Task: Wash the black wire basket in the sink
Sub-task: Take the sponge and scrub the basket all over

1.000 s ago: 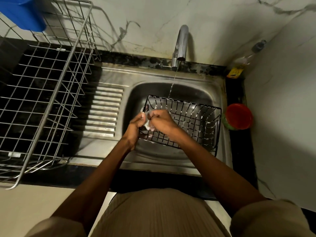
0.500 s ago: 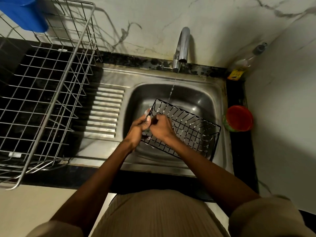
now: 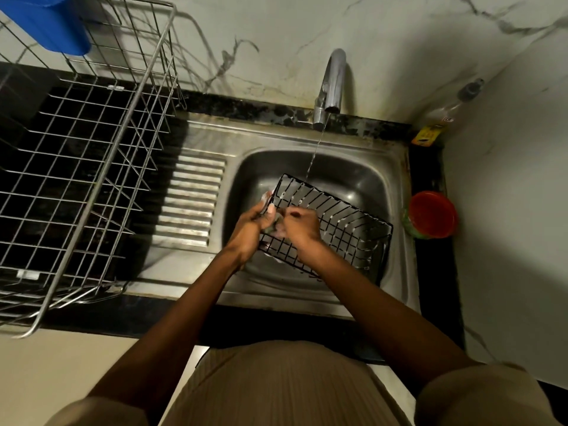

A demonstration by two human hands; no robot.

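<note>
The black wire basket (image 3: 335, 229) sits tilted in the sink (image 3: 396, 192), its right end close to the basin's right wall and its far rim under the tap's (image 3: 333, 78) thin stream. My left hand (image 3: 250, 226) grips its left edge; my right hand (image 3: 299, 226), just beside it, has its grip closed on a soapy scrubber (image 3: 274, 226) against the wires. Bare basin shows behind and left of the basket.

Your basket (image 3: 344, 229) fills the right and near part of the sink (image 3: 246, 170); bare basin shows at the back and far left. The tap (image 3: 332, 81) overhangs the back rim. The drainboard (image 3: 190, 201) lies bare, hemmed on its left by the rack (image 3: 92, 167). A red tub (image 3: 431, 213) crowds the right ledge.
</note>
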